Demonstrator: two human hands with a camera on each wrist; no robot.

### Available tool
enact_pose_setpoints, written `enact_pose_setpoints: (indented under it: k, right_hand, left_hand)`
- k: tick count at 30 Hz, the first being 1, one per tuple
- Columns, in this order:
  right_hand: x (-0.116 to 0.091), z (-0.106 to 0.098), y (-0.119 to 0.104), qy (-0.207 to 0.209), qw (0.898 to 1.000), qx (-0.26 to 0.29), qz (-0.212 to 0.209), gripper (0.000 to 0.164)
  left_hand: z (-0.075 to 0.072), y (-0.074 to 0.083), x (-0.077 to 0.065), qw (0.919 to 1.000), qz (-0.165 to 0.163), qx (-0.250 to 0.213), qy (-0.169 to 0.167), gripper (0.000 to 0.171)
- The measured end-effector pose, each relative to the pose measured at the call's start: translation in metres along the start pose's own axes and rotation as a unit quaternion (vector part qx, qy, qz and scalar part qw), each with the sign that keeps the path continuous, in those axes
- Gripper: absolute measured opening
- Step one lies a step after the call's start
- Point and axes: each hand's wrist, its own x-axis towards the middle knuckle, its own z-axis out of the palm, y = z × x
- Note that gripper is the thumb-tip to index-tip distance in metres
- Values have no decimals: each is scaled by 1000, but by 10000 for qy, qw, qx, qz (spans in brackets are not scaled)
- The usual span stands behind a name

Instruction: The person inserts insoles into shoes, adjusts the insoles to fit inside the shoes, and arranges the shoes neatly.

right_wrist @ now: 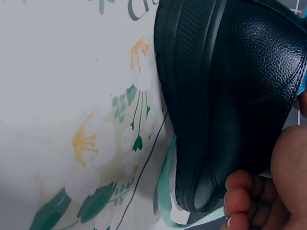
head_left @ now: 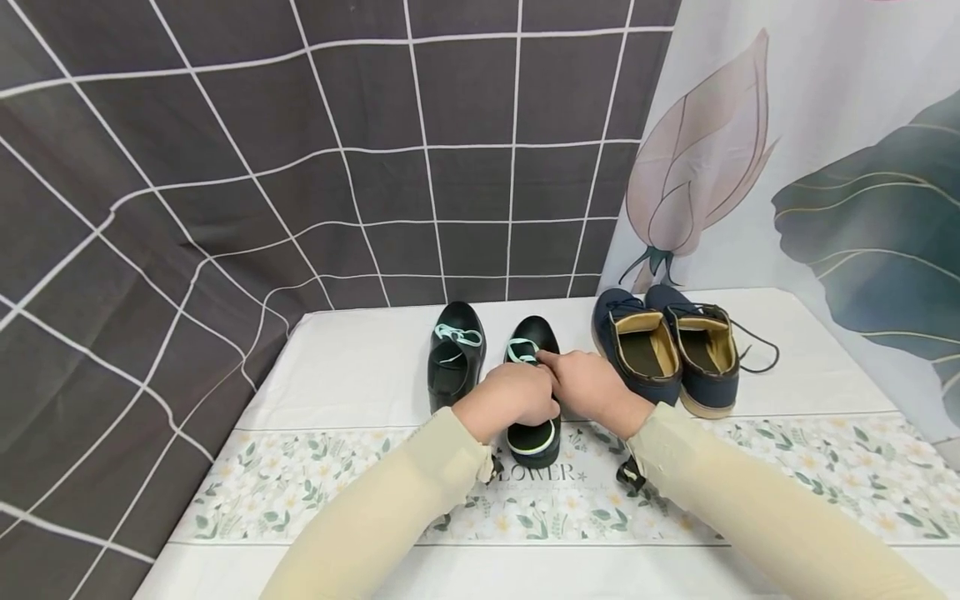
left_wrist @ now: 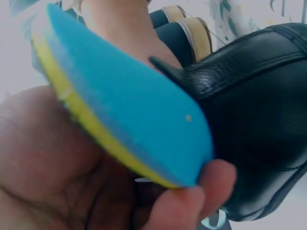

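A black leather shoe (head_left: 543, 333) with mint laces stands toe away in the middle, both hands over it. My left hand (head_left: 517, 393) pinches a thin blue-and-yellow insole (left_wrist: 134, 105) between thumb and fingers; it stands on edge at the shoe's opening, as the left wrist view shows. My right hand (head_left: 588, 382) grips the shoe's upper near the laces, fingers curled against it in the right wrist view. What its fingertips hold there is partly hidden. A loose mint lace (right_wrist: 165, 196) hangs beside the shoe. To the left stands the other black shoe (head_left: 457, 346), its mint laces tied.
A pair of navy shoes (head_left: 708, 379) with tan linings stands to the right, one dark lace trailing sideways. The table (head_left: 360, 358) has a white cover with a floral band. A dark grid-patterned cloth (head_left: 465, 183) hangs behind.
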Motion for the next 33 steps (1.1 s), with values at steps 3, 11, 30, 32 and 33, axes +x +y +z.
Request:
enact_pose_setpoints:
  k: [3, 11, 30, 32, 33]
  right_hand:
    - [-1, 1, 1, 45, 9999, -92, -104, 40]
    - [-1, 2, -2, -24, 9998, -59, -206, 42]
    - [0, 0, 0, -90, 9996, 229, 133, 43]
    - [0, 0, 0, -74, 9996, 225, 137, 43]
    - [0, 0, 0, -71, 9996, 234, 141, 43]
  left_hand:
    - [3, -2, 6, 9998, -36, -147, 136, 44]
    - [18, -2, 14, 9971, -338, -302, 607, 37]
    - [28, 4, -28, 9921, -213, -772, 965, 84]
    - [29, 3, -30, 9909, -106, -794, 1080, 78]
    - [29, 2, -31, 9903, -48, -815, 1124, 75]
